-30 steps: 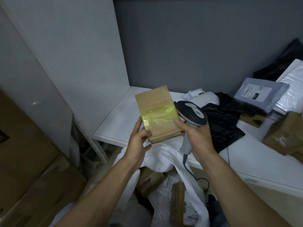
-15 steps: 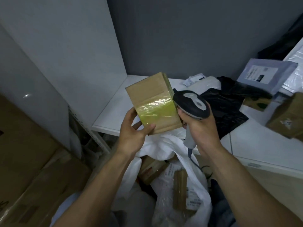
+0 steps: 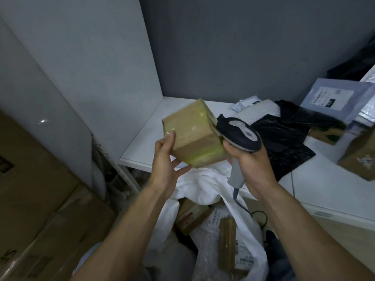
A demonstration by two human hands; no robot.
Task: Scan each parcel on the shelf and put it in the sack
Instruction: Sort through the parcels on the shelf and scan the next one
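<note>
Since the earlier frames the box (image 3: 192, 132) has turned in the hands: the face with the yellow tape, which looked at the camera, now goes down to the lower edge, and a plain brown face is on top. No label is visible on it, so I think the person turns the box to find the barcode.

The box is in the centre of the frame, held in the air above the open sack (image 3: 205, 185) and in front of the shelf (image 3: 142, 147). The left hand (image 3: 164, 159) supports it with the thumb on the left face and the fingers spread loosely under it. The right hand (image 3: 249, 161) has its fingers closed around the grip of the scanner (image 3: 239, 136), whose head touches the right side of the box.

More parcels wait on the shelf at the right.
</note>
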